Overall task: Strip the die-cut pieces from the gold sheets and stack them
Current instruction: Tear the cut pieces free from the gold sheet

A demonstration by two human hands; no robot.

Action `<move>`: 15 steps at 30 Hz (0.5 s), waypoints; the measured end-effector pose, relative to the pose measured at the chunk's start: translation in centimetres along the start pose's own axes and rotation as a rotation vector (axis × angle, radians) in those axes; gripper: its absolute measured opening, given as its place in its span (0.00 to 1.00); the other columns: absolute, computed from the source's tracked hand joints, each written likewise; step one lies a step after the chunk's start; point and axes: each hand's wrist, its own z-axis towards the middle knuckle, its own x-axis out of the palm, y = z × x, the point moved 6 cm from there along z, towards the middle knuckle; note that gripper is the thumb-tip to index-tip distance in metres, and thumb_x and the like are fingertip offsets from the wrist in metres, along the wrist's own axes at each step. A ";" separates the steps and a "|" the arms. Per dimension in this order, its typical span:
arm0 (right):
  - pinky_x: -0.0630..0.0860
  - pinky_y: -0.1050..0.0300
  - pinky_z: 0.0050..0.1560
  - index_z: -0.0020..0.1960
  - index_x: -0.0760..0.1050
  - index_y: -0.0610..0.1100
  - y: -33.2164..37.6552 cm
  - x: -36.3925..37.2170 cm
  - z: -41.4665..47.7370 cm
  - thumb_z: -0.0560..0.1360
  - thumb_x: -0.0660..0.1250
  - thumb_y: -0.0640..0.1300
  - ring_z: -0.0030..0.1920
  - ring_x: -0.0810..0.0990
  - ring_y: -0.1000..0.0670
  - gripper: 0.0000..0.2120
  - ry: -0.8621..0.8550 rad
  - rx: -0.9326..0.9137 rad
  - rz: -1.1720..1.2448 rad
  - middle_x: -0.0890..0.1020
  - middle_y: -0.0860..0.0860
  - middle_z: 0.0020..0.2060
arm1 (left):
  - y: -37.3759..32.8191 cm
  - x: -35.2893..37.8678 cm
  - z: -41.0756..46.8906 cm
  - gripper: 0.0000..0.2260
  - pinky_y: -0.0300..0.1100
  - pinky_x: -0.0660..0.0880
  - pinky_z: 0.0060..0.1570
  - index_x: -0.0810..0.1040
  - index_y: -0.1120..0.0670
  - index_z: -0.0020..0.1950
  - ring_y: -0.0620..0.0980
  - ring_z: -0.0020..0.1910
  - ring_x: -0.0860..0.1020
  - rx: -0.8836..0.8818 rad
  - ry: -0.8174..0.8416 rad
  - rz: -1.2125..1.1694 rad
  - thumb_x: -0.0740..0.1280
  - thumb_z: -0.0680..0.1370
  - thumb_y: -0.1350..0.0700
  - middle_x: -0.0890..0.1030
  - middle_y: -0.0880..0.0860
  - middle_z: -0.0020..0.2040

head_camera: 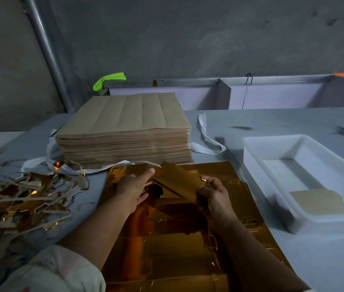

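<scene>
One gold piece [177,180], pinched, bridges left hand [133,192] and right hand [215,197].

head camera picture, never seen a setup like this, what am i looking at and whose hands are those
There is no machine here. The single picture comes from a camera worn on a person's head, looking forward and down, so the two arms coming up from the bottom edge are the wearer's own. The left hand and right hand both grip a gold die-cut piece, held just above the gold sheets that lie on the grey table. Behind them stands a tall stack of brown sheets. To the left is a pile of torn scrap strips. To the right sits a white plastic tray with one brown piece lying flat inside it.
</scene>
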 end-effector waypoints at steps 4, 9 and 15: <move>0.74 0.59 0.33 0.59 0.75 0.46 0.0 0.1 -0.1 0.78 0.63 0.33 0.46 0.77 0.43 0.13 -0.013 -0.012 -0.036 0.74 0.46 0.56 | 0.1 -0.5 -0.7 0.25 0.35 0.63 0.26 0.77 0.57 0.61 0.45 0.30 0.67 -0.033 -0.044 0.169 0.71 0.74 0.39 0.73 0.52 0.37; 0.76 0.59 0.31 0.56 0.75 0.48 0.1 0.3 0.0 0.77 0.63 0.34 0.45 0.78 0.43 0.12 -0.037 -0.026 -0.097 0.75 0.47 0.55 | -0.1 -0.6 -2.2 0.38 0.34 0.61 0.21 0.81 0.61 0.50 0.43 0.23 0.65 -0.129 0.078 0.334 0.55 0.73 0.25 0.72 0.49 0.26; 0.77 0.53 0.38 0.56 0.75 0.51 0.4 1.5 -0.7 0.77 0.65 0.37 0.49 0.79 0.42 0.12 0.008 -0.041 -0.194 0.75 0.47 0.55 | 1.0 -0.4 -3.9 0.40 0.39 0.76 0.32 0.77 0.61 0.57 0.54 0.43 0.82 -0.230 0.216 0.256 0.64 0.66 0.26 0.84 0.61 0.51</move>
